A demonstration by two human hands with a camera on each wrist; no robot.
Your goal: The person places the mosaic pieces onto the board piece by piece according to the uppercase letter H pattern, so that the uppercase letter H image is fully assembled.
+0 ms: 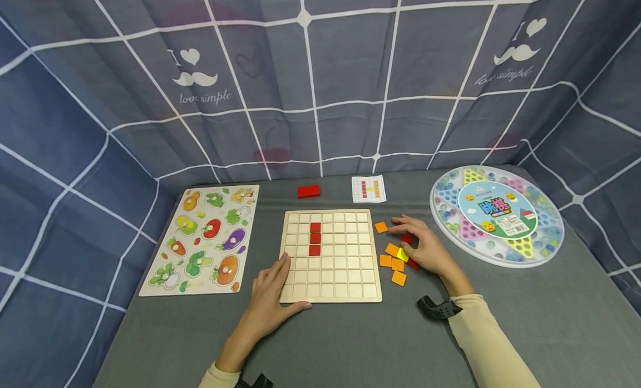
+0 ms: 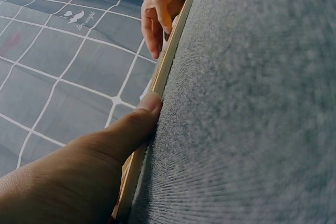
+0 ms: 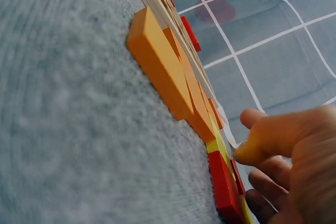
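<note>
A wooden grid board (image 1: 345, 276) lies in the middle of the table, with three red square tiles (image 1: 315, 238) in one column of its cells. My left hand (image 1: 267, 299) rests at the board's lower left corner, fingers along the left side and thumb (image 2: 149, 103) against the near edge. Right of the board lie several orange tiles (image 1: 398, 265), a yellow tile (image 1: 403, 255) and some red tiles (image 3: 224, 184). Over these loose tiles, my right hand (image 1: 425, 246) hangs with fingers loosely bent and parted; I see nothing held between them.
Behind the board are a red block (image 1: 308, 191) and a small pattern card (image 1: 369, 188) with red, yellow and orange squares. A vegetable puzzle board (image 1: 200, 237) lies left. On the right is a round game box (image 1: 498, 254). A checked curtain (image 1: 345, 70) encloses the back.
</note>
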